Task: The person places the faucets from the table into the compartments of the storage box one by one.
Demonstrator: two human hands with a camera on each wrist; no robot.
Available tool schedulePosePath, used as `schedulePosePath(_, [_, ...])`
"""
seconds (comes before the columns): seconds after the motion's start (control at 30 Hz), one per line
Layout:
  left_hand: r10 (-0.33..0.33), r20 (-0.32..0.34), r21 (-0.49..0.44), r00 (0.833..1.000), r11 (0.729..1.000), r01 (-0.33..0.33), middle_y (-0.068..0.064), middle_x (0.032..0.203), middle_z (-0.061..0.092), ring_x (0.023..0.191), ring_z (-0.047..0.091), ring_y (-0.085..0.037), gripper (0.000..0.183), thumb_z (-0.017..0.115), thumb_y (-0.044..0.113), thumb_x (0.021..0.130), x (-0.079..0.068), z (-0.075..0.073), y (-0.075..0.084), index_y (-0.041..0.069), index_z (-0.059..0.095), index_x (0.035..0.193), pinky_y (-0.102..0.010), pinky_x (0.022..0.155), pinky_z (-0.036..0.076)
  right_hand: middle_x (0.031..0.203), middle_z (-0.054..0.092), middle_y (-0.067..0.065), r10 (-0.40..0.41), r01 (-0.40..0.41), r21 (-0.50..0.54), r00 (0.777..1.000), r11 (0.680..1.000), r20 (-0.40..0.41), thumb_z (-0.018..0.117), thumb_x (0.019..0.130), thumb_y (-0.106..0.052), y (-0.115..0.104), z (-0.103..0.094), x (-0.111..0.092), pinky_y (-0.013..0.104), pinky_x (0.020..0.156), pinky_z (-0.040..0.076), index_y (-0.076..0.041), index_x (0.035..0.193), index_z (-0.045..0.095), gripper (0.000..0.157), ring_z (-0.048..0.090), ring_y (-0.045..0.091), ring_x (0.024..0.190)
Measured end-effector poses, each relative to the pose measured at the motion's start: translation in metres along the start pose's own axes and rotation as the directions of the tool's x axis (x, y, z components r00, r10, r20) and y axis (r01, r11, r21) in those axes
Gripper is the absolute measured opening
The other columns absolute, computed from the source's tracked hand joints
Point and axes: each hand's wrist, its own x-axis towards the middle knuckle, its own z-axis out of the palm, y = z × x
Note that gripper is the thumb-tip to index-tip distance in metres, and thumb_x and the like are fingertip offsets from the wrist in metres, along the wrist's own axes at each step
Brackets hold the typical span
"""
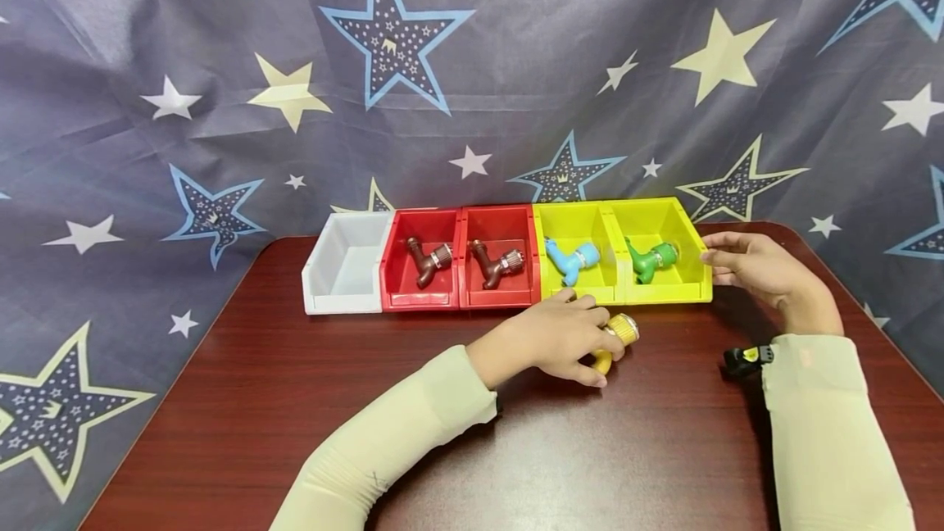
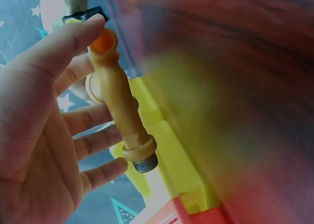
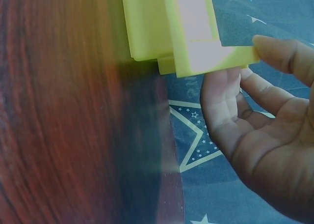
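Note:
My left hand (image 1: 564,338) holds a yellow toy tap (image 2: 117,91) over the table, in front of the yellow bins. In the left wrist view the thumb is at the tap's open spout and the fingers lie behind its body; a dark threaded end sticks out past them. My right hand (image 1: 763,269) grips the outer side of the right yellow bin (image 3: 196,59), thumb at its edge and fingers along the wall. That bin holds a green tap (image 1: 652,262). A blue tap (image 1: 574,260) lies in the yellow bin (image 1: 619,295) beside it.
Left of the yellow bins, two red bins (image 1: 420,300) each hold a brown tap (image 1: 429,262). A white bin (image 1: 345,303) ends the row. The row stands at the back of the dark red wooden table (image 1: 560,465), before a star-patterned cloth (image 1: 472,39).

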Motion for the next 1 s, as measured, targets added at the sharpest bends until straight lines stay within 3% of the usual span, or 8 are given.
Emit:
schedulePosePath(0.3, [-0.002, -0.055, 0.013, 0.999, 1.0, 0.003, 0.011, 0.117, 0.052, 0.112, 0.045, -0.013, 0.038, 0.061, 0.063, 0.095, -0.01, -0.011, -0.006, 0.042, 0.063, 0.126, -0.038, 0.099, 0.036, 0.102, 0.066, -0.007, -0.01, 0.01, 0.002, 1.0, 1.0, 0.001, 0.056, 0.105, -0.012, 0.0, 0.0, 0.0, 0.025, 0.08, 0.058, 0.014, 0.144, 0.033, 0.052, 0.068, 0.007, 0.09])
schedulePosePath(0.6, [-0.017, -0.099, 0.03, 0.995, 0.999, 0.02, 0.009, 0.117, 0.054, 0.113, 0.046, -0.015, 0.037, 0.062, 0.061, 0.095, -0.026, -0.02, -0.018, 0.04, 0.064, 0.125, -0.037, 0.093, 0.036, 0.102, 0.067, -0.009, -0.015, 0.015, 0.005, 1.0, 1.0, -0.002, 0.057, 0.105, -0.014, 0.002, 0.0, 0.0, 0.025, 0.08, 0.058, 0.014, 0.143, 0.035, 0.052, 0.068, 0.006, 0.09])
schedulePosePath(1.0, [-0.107, -0.115, 0.009, 0.988, 0.994, 0.108, 0.004, 0.121, 0.056, 0.118, 0.046, -0.019, 0.041, 0.066, 0.058, 0.093, -0.06, -0.019, -0.044, 0.037, 0.065, 0.129, -0.046, 0.103, 0.037, 0.103, 0.066, -0.006, -0.028, 0.028, 0.003, 1.0, 1.0, 0.006, 0.056, 0.105, -0.011, 0.001, 0.0, -0.001, 0.025, 0.081, 0.058, 0.015, 0.143, 0.034, 0.051, 0.069, 0.008, 0.091])
